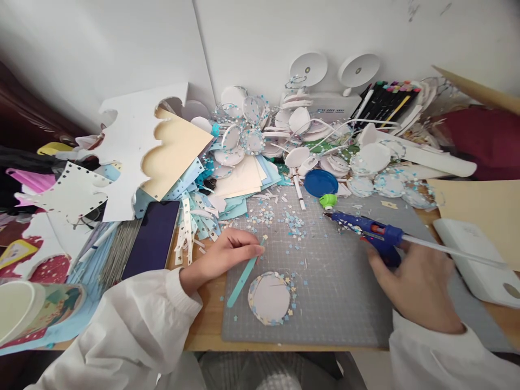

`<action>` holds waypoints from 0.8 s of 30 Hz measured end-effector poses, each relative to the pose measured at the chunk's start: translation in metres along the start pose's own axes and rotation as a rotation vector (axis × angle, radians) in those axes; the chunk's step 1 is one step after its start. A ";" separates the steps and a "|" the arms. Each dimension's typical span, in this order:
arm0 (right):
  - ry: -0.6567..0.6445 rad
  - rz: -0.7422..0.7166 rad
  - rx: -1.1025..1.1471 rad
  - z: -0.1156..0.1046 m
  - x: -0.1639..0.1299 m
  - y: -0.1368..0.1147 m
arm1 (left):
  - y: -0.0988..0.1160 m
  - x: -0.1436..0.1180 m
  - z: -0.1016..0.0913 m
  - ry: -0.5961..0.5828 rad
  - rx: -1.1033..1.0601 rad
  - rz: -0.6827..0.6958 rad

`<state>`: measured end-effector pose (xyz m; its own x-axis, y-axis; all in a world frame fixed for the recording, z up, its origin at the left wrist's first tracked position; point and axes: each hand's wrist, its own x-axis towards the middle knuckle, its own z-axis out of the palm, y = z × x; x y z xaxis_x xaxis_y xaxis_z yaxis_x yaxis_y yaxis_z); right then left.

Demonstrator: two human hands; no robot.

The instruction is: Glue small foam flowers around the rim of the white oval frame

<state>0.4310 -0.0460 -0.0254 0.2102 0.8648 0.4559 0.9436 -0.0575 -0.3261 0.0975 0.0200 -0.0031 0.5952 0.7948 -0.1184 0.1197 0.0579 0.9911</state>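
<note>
My left hand point(231, 252) is over the left part of the grey cutting mat point(337, 303), thumb and forefinger pinched together. A tiny pale yellow star point(265, 237) shows at their tips. A teal strip point(241, 284) slants down from under these fingers. Just below lies a white disc point(270, 298) rimmed with small blue and yellow stars. At the right, my right hand point(420, 284) closes about the handle of a blue glue gun point(379, 233), a clear glue stick point(450, 249) jutting from its back. The fingers are partly hidden and a little blurred.
Loose stars point(294, 222) are scattered mid-mat, near a blue lid point(320, 183) and green piece point(327, 201). Star-trimmed white discs point(254, 141) are heaped behind. A dark phone point(152, 238) and paper cup point(40, 309) stand left; a white device point(477, 262) lies right.
</note>
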 end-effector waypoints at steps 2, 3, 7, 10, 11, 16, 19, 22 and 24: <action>-0.014 -0.011 -0.254 -0.015 -0.009 -0.001 | -0.001 0.000 0.000 0.007 -0.033 -0.012; -0.058 -0.035 -0.286 -0.023 -0.013 -0.002 | -0.001 0.000 0.000 0.012 -0.052 -0.019; -0.212 -0.145 0.001 -0.045 -0.022 -0.030 | -0.003 -0.001 0.000 0.041 -0.138 -0.055; -0.228 -0.377 0.175 -0.045 -0.016 -0.071 | -0.004 -0.001 0.001 0.054 -0.192 -0.079; -0.185 -0.481 0.212 -0.042 -0.012 -0.086 | -0.005 -0.001 0.001 0.056 -0.201 -0.085; -0.157 -0.870 0.281 -0.018 0.007 -0.144 | -0.006 0.000 0.002 0.108 -0.202 -0.060; -0.095 -1.009 0.256 0.002 0.016 -0.161 | -0.005 0.001 0.003 0.149 -0.260 -0.039; -0.008 -1.077 0.232 0.018 0.021 -0.167 | -0.005 0.002 0.003 0.157 -0.285 -0.029; 0.043 -1.111 0.250 0.025 0.023 -0.166 | -0.005 0.002 0.003 0.160 -0.275 -0.020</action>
<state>0.2727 -0.0037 0.0186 -0.6966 0.3575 0.6221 0.5373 0.8345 0.1221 0.1003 0.0194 -0.0084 0.4595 0.8757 -0.1486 -0.1025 0.2184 0.9705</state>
